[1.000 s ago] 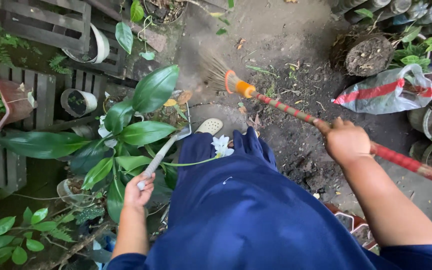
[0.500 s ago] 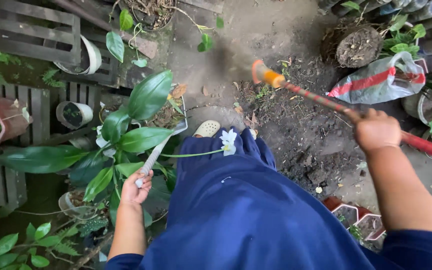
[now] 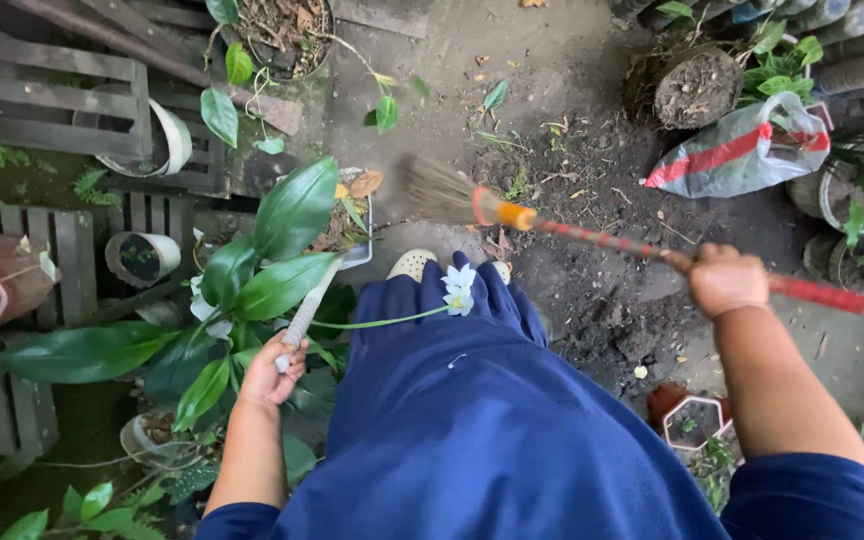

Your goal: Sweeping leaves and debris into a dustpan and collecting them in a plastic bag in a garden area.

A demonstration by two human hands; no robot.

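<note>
- The right hand [image 3: 727, 280] is clenched around the red-striped broom [image 3: 592, 238] handle; its bristles lie on the dirt ground [image 3: 572, 60] at 12 o'clock.
- The left hand [image 3: 270, 372] grips the pale dustpan handle [image 3: 304, 318] at 9 o'clock, among broad green leaves [image 3: 297, 205].

A red-striped broom [image 3: 592, 236] slants over dark soil, bristles down; a pale-handled dustpan [image 3: 337, 262] rests among leaves.

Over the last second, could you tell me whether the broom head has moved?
Yes. The broom head has swung back toward the person, from the bare ground farther out to just ahead of the pale shoe, still gripped by the right hand.
</note>
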